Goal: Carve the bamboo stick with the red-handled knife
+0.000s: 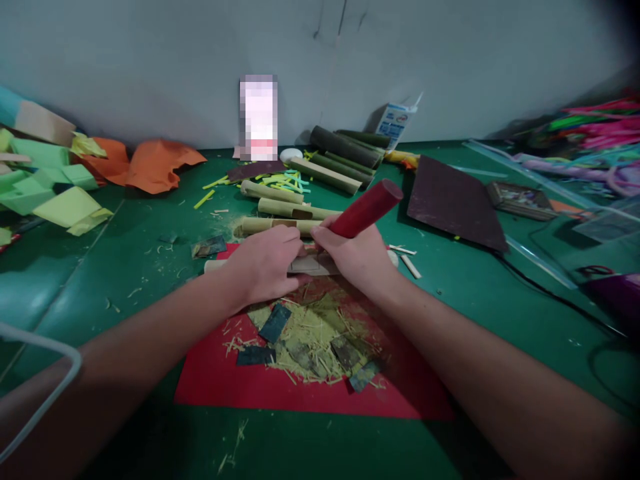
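My left hand [263, 263] is closed around a pale bamboo tube [313, 265] that lies crosswise over a red sheet [220, 387]. Dark lines mark a rectangle on the tube's upper side. In my right hand [365, 260] is a tool with a thick, round red handle [367, 207], tilted up to the right. Its working end meets the tube near my left fingertips, but my fingers hide what kind it is. Below the tube, bamboo dust and shavings [320, 333] cover the sheet, with several dark scraps of sandpaper [275, 323] among them.
Behind my hands lie cut bamboo tubes [280, 227] and darker bamboo pieces [345, 147]. A phone [259, 117] leans on the wall beside yellow strips. Folded paper [55, 173] is at left; a brown sheet [455, 203] and black cable [555, 297] are at right.
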`<state>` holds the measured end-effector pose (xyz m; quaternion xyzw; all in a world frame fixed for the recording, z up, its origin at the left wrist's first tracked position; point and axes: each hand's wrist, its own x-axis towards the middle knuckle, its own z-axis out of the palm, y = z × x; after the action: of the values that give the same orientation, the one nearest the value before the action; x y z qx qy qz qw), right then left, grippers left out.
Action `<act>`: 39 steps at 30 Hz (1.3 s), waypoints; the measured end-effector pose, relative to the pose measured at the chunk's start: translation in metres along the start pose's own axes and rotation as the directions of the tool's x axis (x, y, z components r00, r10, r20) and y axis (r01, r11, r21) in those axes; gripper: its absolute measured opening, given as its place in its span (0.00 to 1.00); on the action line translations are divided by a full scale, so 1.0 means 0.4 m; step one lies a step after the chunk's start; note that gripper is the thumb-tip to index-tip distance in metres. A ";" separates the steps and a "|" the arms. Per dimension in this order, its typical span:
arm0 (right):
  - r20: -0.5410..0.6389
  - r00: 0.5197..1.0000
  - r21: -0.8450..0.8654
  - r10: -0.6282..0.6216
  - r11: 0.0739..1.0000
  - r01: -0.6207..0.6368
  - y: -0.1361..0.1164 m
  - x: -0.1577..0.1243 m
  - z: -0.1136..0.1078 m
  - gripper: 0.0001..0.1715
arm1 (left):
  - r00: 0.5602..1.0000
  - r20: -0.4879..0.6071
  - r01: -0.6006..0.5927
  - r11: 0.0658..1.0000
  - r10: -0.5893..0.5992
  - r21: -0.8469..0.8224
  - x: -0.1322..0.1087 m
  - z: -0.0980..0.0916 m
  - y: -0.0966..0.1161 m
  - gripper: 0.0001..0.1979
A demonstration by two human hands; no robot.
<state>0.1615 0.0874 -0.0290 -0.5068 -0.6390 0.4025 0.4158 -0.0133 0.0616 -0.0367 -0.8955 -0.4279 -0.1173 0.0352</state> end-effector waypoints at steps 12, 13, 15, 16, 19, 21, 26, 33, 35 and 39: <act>0.047 0.999 -0.053 0.002 0.999 0.001 -0.001 0.008 -0.001 0.08 | 0.999 0.026 0.022 0.999 -0.022 -0.035 0.005 -0.001 0.002 0.16; 0.054 0.999 -0.054 0.001 0.999 0.002 -0.001 0.008 0.000 0.08 | 0.999 0.016 0.029 0.998 -0.028 -0.048 0.005 0.000 0.001 0.15; 0.061 0.998 -0.045 -0.029 0.998 0.032 0.000 0.006 0.000 0.07 | 0.999 0.005 0.040 0.996 -0.040 -0.078 0.006 0.000 -0.002 0.14; 0.058 0.997 -0.038 -0.054 0.998 0.056 -0.001 0.005 0.000 0.07 | 0.999 0.002 0.039 0.995 -0.039 -0.089 0.006 0.001 -0.004 0.13; 0.080 0.994 0.000 -0.072 0.997 0.072 -0.006 0.000 -0.004 0.10 | 1.000 -0.025 0.003 0.995 -0.006 -0.096 0.007 0.001 -0.011 0.11; 0.126 0.992 0.040 -0.022 0.999 0.017 -0.010 -0.002 -0.007 0.13 | 0.999 -0.051 -0.024 0.995 0.020 -0.094 0.007 0.001 -0.016 0.11; -0.013 0.999 0.011 -0.035 0.999 0.035 -0.008 -0.001 -0.005 0.10 | 0.995 -0.093 -0.043 0.996 0.035 -0.083 0.004 0.001 -0.020 0.11; 0.006 0.997 0.008 -0.072 0.997 0.072 0.007 0.002 0.001 0.09 | 0.994 -0.102 -0.046 0.996 0.038 -0.077 0.004 0.006 -0.017 0.11; 0.010 0.997 0.012 -0.075 0.997 0.075 0.008 0.005 0.002 0.08 | 0.995 -0.094 -0.042 0.996 0.035 -0.073 0.004 0.007 -0.017 0.11; 0.039 0.996 0.004 -0.086 0.996 0.085 0.010 0.009 0.003 0.07 | 0.995 -0.091 -0.041 0.996 0.034 -0.075 0.005 0.009 -0.019 0.11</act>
<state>0.1611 0.0916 -0.0326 -0.4706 -0.6676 0.3948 0.4207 -0.0174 0.0684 -0.0398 -0.8979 -0.4042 -0.1730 0.0222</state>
